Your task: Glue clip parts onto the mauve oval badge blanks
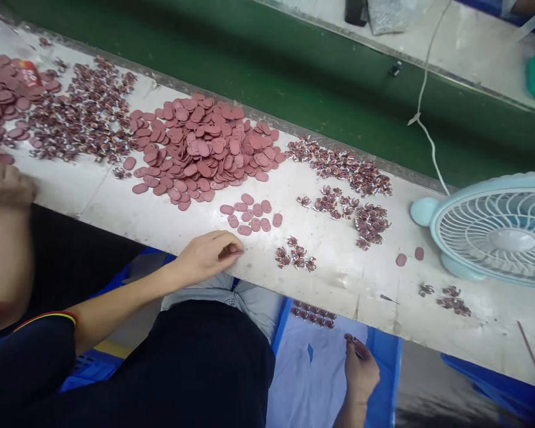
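Note:
My left hand (207,257) rests at the table's near edge, its thumb and fingertips curled together; whether anything is between them I cannot make out. Just beyond it lie several loose reddish oval discs (255,225). To its right is a small cluster of brown pieces with whitish bits (298,255). Lower down, my right hand (362,370) pinches a small dark brown piece (355,343) over a blue tray (395,374) lined with white cloth (312,380). Rows of similar brown pieces (314,313) line the tray's far end.
A large heap of oval discs (209,142) and piles of brown pieces (339,166) cover parts of the white table (232,285). A light blue fan (508,232) stands at the right. Another person's hand (4,184) is at the left edge. A green strip (294,89) runs behind.

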`<act>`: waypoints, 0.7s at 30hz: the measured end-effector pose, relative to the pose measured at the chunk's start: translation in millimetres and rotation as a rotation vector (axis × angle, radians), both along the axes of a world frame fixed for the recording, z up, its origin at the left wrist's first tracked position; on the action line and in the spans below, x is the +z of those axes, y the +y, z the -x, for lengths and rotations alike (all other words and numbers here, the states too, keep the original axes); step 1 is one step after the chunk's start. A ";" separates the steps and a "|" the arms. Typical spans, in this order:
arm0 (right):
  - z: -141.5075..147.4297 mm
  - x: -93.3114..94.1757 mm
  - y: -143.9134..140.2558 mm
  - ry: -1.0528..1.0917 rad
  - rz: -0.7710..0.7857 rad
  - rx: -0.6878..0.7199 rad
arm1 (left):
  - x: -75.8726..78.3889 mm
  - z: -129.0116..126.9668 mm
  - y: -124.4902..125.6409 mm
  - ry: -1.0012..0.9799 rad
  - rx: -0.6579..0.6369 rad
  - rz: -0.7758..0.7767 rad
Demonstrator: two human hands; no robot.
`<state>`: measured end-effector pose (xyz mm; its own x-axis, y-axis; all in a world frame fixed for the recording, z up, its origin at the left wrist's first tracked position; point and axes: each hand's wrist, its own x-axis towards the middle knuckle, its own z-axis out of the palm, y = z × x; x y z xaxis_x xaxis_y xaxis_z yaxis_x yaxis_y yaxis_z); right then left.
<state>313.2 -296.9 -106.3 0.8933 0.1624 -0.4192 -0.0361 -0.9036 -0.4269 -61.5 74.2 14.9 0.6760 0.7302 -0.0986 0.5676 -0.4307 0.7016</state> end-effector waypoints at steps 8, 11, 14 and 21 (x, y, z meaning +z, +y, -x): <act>-7.0 -47.4 21.3 -0.090 0.059 0.241 | 16.6 -1.2 -14.2 -0.429 0.086 0.492; -11.8 -54.6 22.8 -0.085 0.094 0.267 | 15.8 -0.5 -18.6 -0.542 0.161 0.603; -16.6 -60.0 23.6 -0.054 0.152 0.269 | 13.2 -0.3 -20.3 -0.623 0.228 0.691; -17.9 -60.7 39.6 0.026 0.229 0.186 | 14.4 -4.5 -16.8 -0.691 0.261 0.854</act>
<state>331.1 -257.4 -167.0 0.8456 0.2209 -0.4859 0.1308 -0.9683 -0.2127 -57.0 57.3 29.3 0.6159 0.7296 -0.2973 -0.0539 0.4154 0.9080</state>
